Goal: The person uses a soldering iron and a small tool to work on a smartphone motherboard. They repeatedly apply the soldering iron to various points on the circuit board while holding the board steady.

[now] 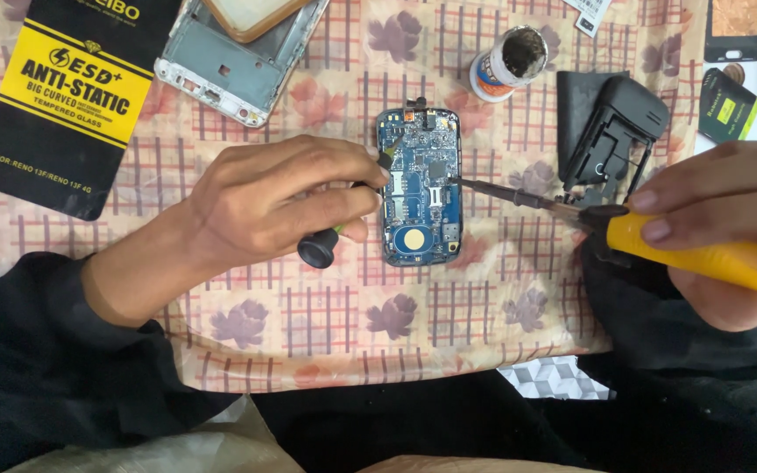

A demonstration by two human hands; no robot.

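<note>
A blue phone circuit board [420,186] lies flat in the middle of the patterned cloth [308,307]. My left hand [273,201] grips a small black-handled tool [319,248] whose tip rests at the board's left edge. My right hand [729,228] holds a yellow-handled soldering iron [659,241]. Its thin metal tip [475,185] touches the board near a dark chip on the right side.
A small open jar of paste [510,61] stands behind the board. A black plastic phone housing [611,136] lies to the right, a silver phone frame [234,57] at the back left, a black and yellow flat package [67,96] far left. Small boxes sit at the back right.
</note>
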